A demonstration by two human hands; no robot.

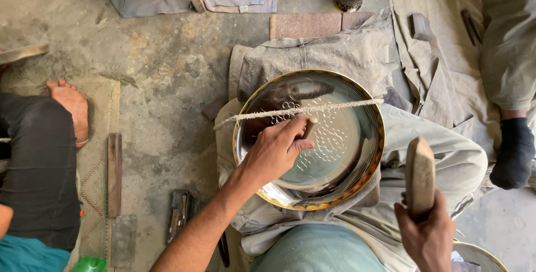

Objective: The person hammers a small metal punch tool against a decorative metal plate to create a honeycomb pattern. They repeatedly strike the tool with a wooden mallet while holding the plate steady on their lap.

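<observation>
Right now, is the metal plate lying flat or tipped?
Roughly flat, face up: the plate rests on the lap, its whole rim visible, string across it, left hand pressing a punch inside.

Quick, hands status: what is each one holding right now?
Left hand: closed on a small punch tool set against the metal plate.
Right hand: closed around a wooden mallet, raised.

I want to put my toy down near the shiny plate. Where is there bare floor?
Bare concrete floor lies left of the metal plate, between the woven mat and the grey cloth. It is crowded on the plate, where the left hand holds a punch under a taut cord, and beside the right hand with its wooden mallet.
</observation>
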